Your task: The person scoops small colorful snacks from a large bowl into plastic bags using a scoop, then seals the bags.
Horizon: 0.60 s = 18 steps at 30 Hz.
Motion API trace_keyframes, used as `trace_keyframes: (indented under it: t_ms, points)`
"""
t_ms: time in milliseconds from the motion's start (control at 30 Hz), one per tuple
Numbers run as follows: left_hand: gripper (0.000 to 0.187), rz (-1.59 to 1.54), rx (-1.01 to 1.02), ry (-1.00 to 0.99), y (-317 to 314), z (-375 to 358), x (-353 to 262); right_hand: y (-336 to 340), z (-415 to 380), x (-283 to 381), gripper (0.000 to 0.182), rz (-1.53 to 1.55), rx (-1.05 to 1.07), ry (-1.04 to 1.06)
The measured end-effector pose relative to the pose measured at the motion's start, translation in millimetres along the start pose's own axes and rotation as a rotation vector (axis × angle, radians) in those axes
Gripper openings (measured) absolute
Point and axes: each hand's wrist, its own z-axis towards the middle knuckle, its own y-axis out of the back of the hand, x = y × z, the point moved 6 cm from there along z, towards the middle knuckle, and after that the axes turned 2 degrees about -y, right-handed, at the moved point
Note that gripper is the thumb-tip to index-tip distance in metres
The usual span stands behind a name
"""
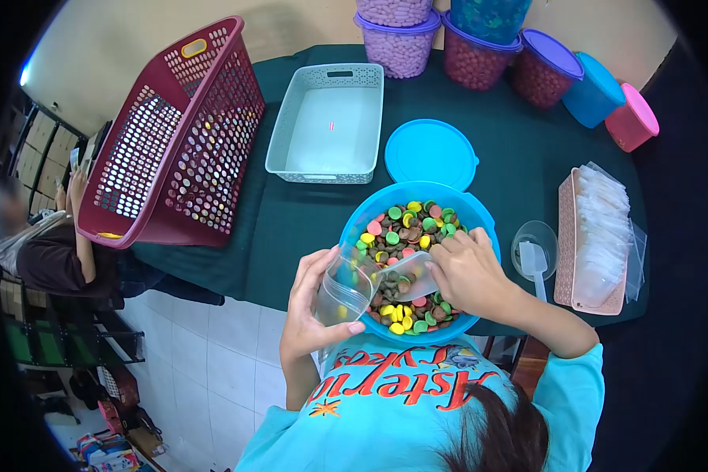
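A round blue tub holds many small brown, green, yellow and pink candies. My left hand is wrapped round a clear plastic cup, tilted at the tub's left side. My right hand grips a translucent scoop over the candies; brown pieces lie in the scoop, and its tip is at the cup's mouth. A round blue lid lies just behind the tub.
Left stands a tall maroon basket; beside it is a pale green tray. Lidded tubs line the back. At right are a small bowl with a white scoop and a pink basket of plastic bags. Another person is far left.
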Motion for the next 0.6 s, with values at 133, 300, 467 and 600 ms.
trace_keyframes:
  t_ms: [133,300,467,600]
  points:
    - [0.09,-0.013,-0.002,0.007,1,-1,1,-1,2,11,0.006,-0.093,-0.191,0.094]
    - [0.09,-0.016,0.007,0.012,1,0,1,1,5,25,0.006,-0.171,-0.236,0.301]
    - [0.09,-0.036,0.004,0.008,1,0,-1,1,20,3,0.014,0.14,-0.029,0.249]
    - [0.089,-0.029,-0.003,0.01,3,-1,1,-12,23,2,0.017,0.129,0.053,0.196]
